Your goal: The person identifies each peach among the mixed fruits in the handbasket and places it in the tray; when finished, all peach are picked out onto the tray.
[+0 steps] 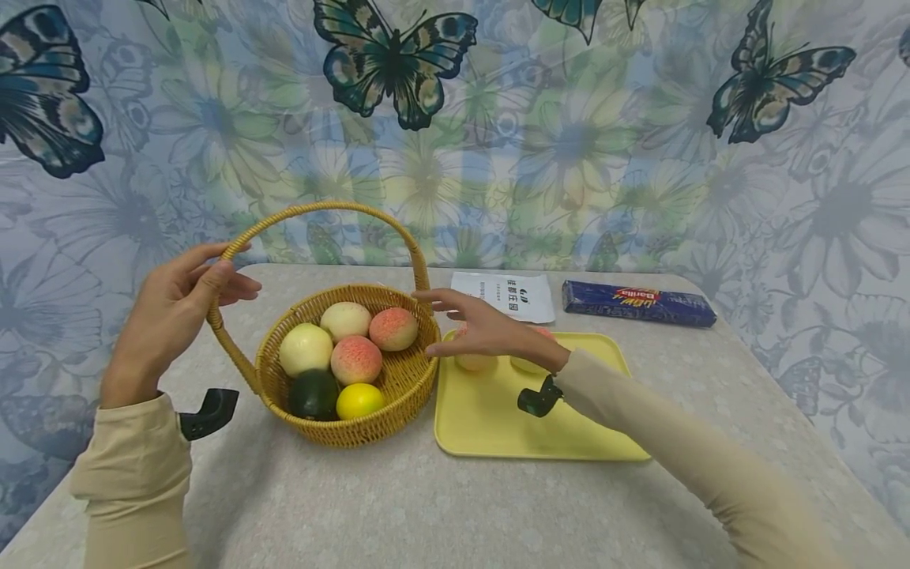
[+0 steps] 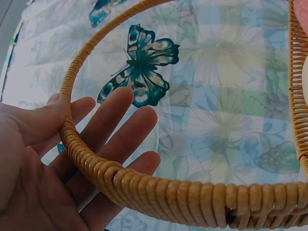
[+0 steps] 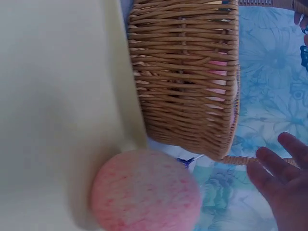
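At left, a wicker basket [image 1: 412, 395] with a tall handle [image 1: 327, 207] holds several pieces of fruit: two pale round ones [image 1: 306, 350], two red-speckled peaches [image 1: 356, 360], a yellow lemon [image 1: 360, 401] and a dark green fruit [image 1: 313, 394]. My left hand [image 1: 171, 304] pinches the handle's left side between thumb and fingers, the other fingers spread loosely in the left wrist view. My right hand [image 1: 483, 324] is at the basket's right rim, fingers extended and nothing in them. Below it lies a yellow tray [image 1: 498, 427] with a peach [image 3: 147, 192] near its edge, partly covered by the hand.
Behind the tray lie a white printed packet [image 1: 512, 294] and a blue Barilla box [image 1: 638, 303]. A second fruit [image 1: 529, 365] on the tray is mostly hidden by my right wrist. A butterfly-patterned curtain [image 1: 498, 158] hangs along the table's back edge.
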A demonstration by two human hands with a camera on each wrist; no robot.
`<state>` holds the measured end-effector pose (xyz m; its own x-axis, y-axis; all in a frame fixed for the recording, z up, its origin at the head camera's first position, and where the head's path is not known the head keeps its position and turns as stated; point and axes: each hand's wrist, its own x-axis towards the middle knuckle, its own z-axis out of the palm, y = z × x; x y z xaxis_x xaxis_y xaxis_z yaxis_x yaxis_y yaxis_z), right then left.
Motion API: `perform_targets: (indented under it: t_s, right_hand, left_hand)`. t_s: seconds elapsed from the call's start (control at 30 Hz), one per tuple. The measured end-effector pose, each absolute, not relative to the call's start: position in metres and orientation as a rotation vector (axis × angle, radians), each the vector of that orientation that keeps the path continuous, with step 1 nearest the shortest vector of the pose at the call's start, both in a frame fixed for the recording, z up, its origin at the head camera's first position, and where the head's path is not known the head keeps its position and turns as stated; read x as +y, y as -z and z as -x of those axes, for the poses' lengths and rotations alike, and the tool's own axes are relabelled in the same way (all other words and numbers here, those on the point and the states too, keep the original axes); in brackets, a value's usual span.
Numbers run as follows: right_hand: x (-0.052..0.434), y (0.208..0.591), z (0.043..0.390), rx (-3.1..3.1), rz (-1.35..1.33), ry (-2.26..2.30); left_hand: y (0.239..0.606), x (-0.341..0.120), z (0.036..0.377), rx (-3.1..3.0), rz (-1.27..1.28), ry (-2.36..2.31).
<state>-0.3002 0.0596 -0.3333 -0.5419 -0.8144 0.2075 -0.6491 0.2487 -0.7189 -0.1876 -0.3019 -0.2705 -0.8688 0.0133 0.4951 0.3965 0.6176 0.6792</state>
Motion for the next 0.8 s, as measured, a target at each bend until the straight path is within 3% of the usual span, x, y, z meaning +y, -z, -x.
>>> perform_targets:
  t_s: [0.8]
  right_hand:
    - [-0.008, 0.309, 0.313, 2.258, 1.493, 0.877]
  left_hand:
    - [0.27, -0.303, 0.188, -2.412, 0.317, 1.161]
